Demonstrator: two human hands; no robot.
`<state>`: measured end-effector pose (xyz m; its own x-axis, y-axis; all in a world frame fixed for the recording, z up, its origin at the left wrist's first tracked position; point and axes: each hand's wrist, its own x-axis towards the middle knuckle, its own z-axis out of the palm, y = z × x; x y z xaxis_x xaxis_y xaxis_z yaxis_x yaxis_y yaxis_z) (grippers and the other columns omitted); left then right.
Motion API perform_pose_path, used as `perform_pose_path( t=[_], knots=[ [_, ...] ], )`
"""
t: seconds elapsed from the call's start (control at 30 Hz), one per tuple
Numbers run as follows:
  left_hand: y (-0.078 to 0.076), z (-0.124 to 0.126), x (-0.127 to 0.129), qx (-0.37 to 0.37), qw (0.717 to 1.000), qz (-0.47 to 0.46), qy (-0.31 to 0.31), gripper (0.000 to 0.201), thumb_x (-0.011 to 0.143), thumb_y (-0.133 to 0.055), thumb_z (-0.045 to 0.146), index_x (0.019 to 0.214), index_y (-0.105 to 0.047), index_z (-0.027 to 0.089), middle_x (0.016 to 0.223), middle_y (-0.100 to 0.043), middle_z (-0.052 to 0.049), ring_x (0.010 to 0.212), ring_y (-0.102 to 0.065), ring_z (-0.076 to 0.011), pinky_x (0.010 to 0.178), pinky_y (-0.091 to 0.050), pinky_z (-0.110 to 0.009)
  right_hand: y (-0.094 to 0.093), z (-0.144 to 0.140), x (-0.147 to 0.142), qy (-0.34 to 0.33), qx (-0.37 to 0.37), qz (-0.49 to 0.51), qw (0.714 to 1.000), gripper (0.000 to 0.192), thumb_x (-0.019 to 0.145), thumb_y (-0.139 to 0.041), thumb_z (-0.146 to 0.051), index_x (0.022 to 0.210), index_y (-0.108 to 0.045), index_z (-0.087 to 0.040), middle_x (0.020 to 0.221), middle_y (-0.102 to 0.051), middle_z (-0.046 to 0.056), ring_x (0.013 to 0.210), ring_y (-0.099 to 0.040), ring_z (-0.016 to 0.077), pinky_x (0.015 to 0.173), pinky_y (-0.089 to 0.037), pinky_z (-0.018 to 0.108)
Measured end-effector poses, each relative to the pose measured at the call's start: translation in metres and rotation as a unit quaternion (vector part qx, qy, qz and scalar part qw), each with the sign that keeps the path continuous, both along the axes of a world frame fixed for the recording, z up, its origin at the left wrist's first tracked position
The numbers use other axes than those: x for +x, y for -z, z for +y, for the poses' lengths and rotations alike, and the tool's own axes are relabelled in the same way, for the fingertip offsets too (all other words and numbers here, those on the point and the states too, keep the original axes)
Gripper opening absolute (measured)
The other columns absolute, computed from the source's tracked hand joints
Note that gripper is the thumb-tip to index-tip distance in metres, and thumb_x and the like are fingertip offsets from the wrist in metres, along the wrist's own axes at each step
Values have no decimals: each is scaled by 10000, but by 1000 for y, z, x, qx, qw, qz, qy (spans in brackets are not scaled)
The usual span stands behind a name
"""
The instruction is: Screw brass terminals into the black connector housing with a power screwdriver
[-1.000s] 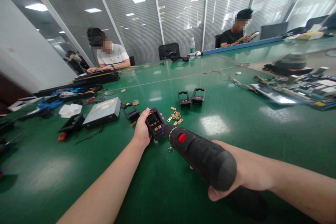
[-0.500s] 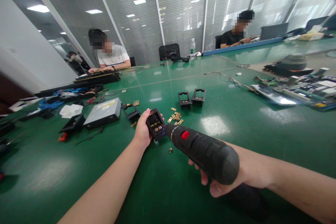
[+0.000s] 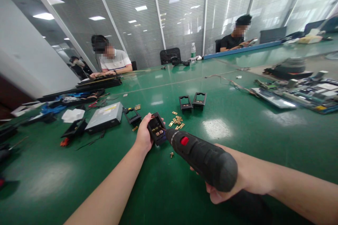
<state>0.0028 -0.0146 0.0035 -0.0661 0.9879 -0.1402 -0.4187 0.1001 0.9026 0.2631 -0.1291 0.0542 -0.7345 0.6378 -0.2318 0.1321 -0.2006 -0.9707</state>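
Observation:
My left hand (image 3: 144, 134) is closed around a small black plastic housing (image 3: 156, 117), tilted up off the table with brass-coloured terminals inside it. In my right hand (image 3: 215, 191) is a black cordless drill (image 3: 203, 156) with a red switch on top, pointing left and away from me. Its bit reaches into the housing; the very tip is hard to make out. Several flat brass plates (image 3: 178, 120) lie just beyond the housing, and a few small screws (image 3: 171, 155) lie nearer to me. Two black frames (image 3: 199, 100) stand farther back, with another black frame (image 3: 132, 116) left of my left hand.
A silver disc drive (image 3: 104, 116) lies at the left, near a white tissue (image 3: 73, 115) and tangled cables. Circuit boards (image 3: 314, 93) spread over the right side. A water bottle (image 3: 193, 52) stands far back. Two people sit across the green table (image 3: 158, 190).
The whole view has shifted slightly. The drill still points into the housing, its rear end a little lower and farther left in view. My left hand keeps its hold.

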Motion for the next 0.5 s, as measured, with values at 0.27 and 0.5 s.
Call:
perform_pose_path(
  t=[0.27,0.5],
  knots=[
    [1,1,0,9,1000,-6,4,345,831,-651,464,963,-648,145,829,-741,-92,684,-719,-236,610,-583,-357,-7,-3,-3,18,-25,6,1000,444,573,-892,-191,894,-603,-90,808,-636,21,719,-585,145,571,-382,163],
    [0,1,0,1,1000,-1,-1,356,828,-649,478,957,-654,147,836,-746,-93,693,-725,-239,611,-587,-357,-4,-1,-1,9,-7,-1,1000,431,577,-895,-175,882,-605,-80,803,-623,24,690,-560,128,563,-384,156]
  ],
)
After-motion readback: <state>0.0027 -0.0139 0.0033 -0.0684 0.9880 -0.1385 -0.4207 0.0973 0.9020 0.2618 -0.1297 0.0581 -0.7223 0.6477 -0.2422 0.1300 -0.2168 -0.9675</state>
